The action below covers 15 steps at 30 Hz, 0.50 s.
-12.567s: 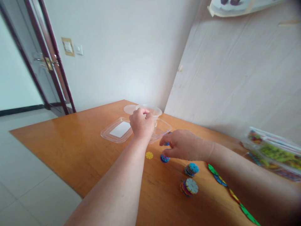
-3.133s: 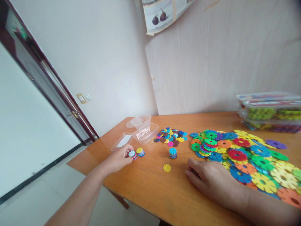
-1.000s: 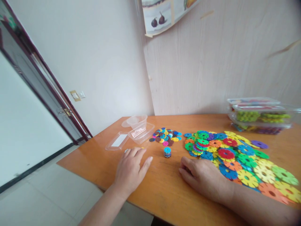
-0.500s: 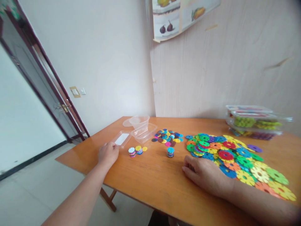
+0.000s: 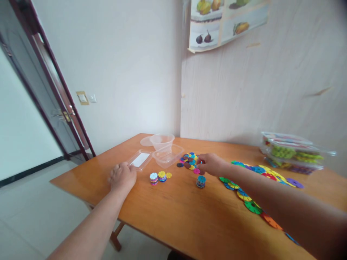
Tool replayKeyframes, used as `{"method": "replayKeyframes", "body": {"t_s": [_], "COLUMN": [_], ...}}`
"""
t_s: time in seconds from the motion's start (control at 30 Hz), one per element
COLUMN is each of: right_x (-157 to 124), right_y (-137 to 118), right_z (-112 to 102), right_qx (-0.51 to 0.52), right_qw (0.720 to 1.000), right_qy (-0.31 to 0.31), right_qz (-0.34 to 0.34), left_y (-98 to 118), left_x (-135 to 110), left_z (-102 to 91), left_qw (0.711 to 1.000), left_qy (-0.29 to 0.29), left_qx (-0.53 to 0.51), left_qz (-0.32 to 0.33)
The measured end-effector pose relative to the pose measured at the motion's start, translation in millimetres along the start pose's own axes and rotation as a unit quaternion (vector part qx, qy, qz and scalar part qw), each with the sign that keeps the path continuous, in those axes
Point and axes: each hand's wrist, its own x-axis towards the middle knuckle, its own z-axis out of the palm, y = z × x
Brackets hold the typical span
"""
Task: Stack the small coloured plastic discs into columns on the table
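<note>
My left hand (image 5: 123, 177) lies on the table with its fingers stretched out, the fingertips by the near end of a clear plastic lid (image 5: 132, 162) with a white label. Over the right side of a pile of small notched plastic discs (image 5: 190, 161) is my right hand (image 5: 213, 164), its fingers bent down and drawn together. What is between them cannot be made out. A short stack of discs with a blue top (image 5: 201, 181) stands just below this hand. Farther left are a white-topped stack (image 5: 153, 178) and a yellow-topped stack (image 5: 162, 176), with one yellow disc (image 5: 169, 175) beside them.
A clear rectangular tub (image 5: 168, 157) and a round clear cup (image 5: 162, 142) stand behind the stacks. Large coloured notched discs (image 5: 252, 207) spread beneath my right forearm. Clear boxes (image 5: 294, 151) of coloured pieces sit at the back right, near the wall.
My right hand has moved left and away from me, from beside the large discs to the small-disc pile. The left hand has stayed by the lid, its fingers shifting slightly. The view has turned a little.
</note>
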Motion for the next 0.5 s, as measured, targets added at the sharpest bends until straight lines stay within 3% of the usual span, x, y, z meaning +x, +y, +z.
{"method": "replayKeyframes", "body": {"t_s": [0.2, 0.5], "right_x": [43, 61], "right_y": [-16, -22], "right_z": [15, 21], "right_qx": [-0.028, -0.098], "right_qw": [0.996, 0.981], "right_qy": [-0.089, -0.153], "right_qz": [0.017, 0.06], "left_y": [4, 9], "left_x": [-2, -4], "left_z": [0.6, 1.8], "left_qw": [1.0, 1.0], "left_qy": [-0.002, -0.009], "left_qx": [-0.014, 0.0], "left_qz": [-0.004, -0.014]}}
